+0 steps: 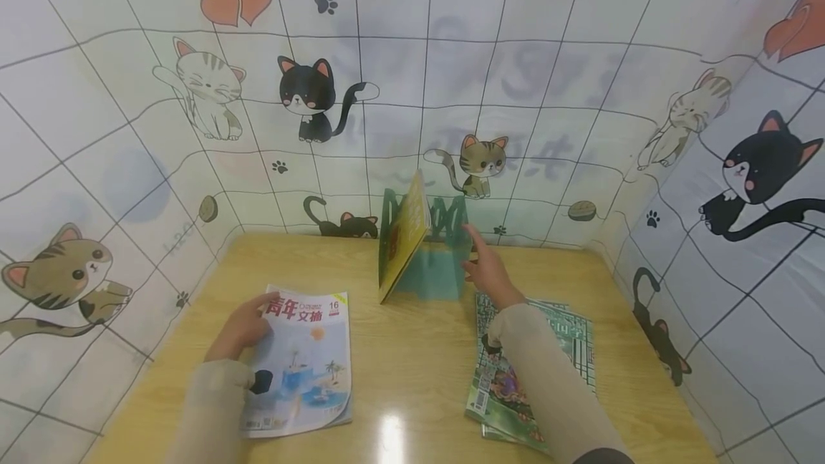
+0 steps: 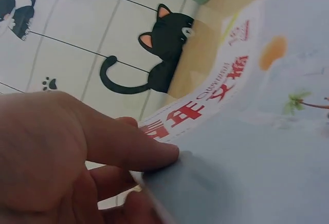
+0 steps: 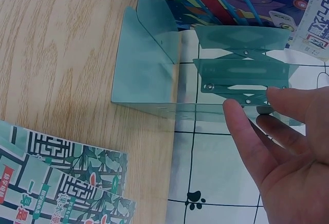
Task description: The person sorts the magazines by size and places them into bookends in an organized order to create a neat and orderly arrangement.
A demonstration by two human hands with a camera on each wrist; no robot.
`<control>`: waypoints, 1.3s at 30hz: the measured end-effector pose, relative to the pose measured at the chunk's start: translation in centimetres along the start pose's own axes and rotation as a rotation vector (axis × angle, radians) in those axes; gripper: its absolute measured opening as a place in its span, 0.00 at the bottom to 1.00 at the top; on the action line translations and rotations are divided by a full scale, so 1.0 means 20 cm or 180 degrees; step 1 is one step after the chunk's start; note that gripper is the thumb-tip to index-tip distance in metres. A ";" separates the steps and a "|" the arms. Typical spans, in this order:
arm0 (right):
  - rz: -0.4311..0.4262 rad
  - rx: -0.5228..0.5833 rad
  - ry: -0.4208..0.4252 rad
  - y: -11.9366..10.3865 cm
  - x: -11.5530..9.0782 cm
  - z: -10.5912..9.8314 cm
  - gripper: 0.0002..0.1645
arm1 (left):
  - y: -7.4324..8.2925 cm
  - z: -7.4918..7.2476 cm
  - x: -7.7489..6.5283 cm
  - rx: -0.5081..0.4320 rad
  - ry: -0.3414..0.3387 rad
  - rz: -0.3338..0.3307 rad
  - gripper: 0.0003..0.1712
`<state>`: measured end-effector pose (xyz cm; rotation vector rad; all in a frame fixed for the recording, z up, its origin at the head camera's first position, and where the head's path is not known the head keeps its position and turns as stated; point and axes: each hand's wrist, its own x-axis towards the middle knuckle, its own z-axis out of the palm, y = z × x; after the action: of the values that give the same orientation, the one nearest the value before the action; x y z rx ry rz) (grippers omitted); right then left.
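My left hand pinches the upper left edge of a pale blue magazine with red title characters. In the left wrist view my thumb lies on the cover, with the fingers curled beneath and the edge lifted. At the table's back stands a green expandable bookend, with crossed folding slats between its end plates. A yellow-covered book leans inside it by the left plate. My right hand grips the bookend's right plate near its back edge, thumb and fingers at the plate.
Green magazines lie overlapped on the right, partly under my right forearm. More of the pale blue magazine's pile peeks out at its lower right corner. A cat-patterned wall covering stands along the back and both sides of the wooden table.
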<state>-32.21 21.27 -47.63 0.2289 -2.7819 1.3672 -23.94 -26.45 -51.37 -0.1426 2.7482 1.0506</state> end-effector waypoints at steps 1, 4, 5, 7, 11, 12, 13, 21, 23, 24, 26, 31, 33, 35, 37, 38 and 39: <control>-0.0004 -0.0010 0.0003 0.00 0.00 0.00 0.53 | 0.02 -0.01 -0.01 -0.0050 -0.0046 0.0009 0.40; -0.0008 -0.0011 0.0004 0.00 0.00 0.00 0.53 | 0.07 -0.03 -0.05 -0.0219 -0.0181 0.0079 0.41; -0.0009 -0.0010 0.0003 0.00 0.00 0.00 0.53 | 0.08 -0.04 -0.05 -0.0295 -0.0236 0.0078 0.41; -0.0007 -0.0007 0.0002 0.00 0.00 0.00 0.53 | 0.10 -0.05 -0.06 -0.0392 -0.0298 0.0119 0.42; 0.0011 0.0011 -0.0003 -0.01 0.00 0.00 0.53 | 0.13 -0.06 -0.07 -0.0447 -0.0291 0.0239 0.43; 0.0017 0.0017 -0.0004 -0.01 0.00 0.00 0.53 | 0.13 -0.06 -0.07 -0.0432 -0.0270 0.0286 0.43; 0.0021 0.0026 -0.0003 -0.01 0.00 -0.01 0.53 | 0.14 -0.06 -0.07 -0.0423 -0.0254 0.0324 0.43; 0.0002 0.0073 -0.0015 -0.01 -0.01 0.00 0.52 | 0.16 -0.07 -0.12 -0.0223 0.0029 0.0612 0.42; 0.0009 0.0074 -0.0011 -0.01 -0.01 0.00 0.52 | 0.17 -0.07 -0.13 -0.0212 0.0105 0.0684 0.42; 0.0009 0.0074 -0.0010 -0.01 -0.01 0.00 0.52 | 0.18 -0.07 -0.13 -0.0209 0.0135 0.0719 0.42; 0.0009 0.0059 -0.0001 -0.01 -0.01 0.00 0.52 | 0.19 -0.07 -0.14 -0.0193 0.0210 0.0762 0.42; -0.0037 0.0040 0.0015 0.00 0.00 0.00 0.52 | 0.22 -0.07 -0.17 -0.0168 0.0404 0.0870 0.42; -0.0043 0.0036 0.0019 0.00 0.00 0.00 0.52 | 0.23 -0.06 -0.17 -0.0152 0.0478 0.0929 0.43; -0.0033 0.0026 0.0024 0.00 0.00 0.00 0.52 | 0.24 -0.06 -0.18 -0.0148 0.0526 0.0988 0.43; -0.0024 0.0018 0.0028 0.00 0.00 0.01 0.52 | 0.26 -0.05 -0.18 -0.0158 0.0563 0.1043 0.44; -0.0023 0.0016 0.0027 0.00 0.00 0.01 0.52 | 0.26 -0.05 -0.19 -0.0159 0.0583 0.1079 0.44; -0.0030 0.0020 0.0021 0.00 -0.01 0.00 0.52 | 0.27 -0.05 -0.19 -0.0166 0.0601 0.1125 0.44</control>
<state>-32.07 21.18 -47.67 0.2368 -2.7681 1.3722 -21.20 -22.96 -46.32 0.2602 2.9892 1.2514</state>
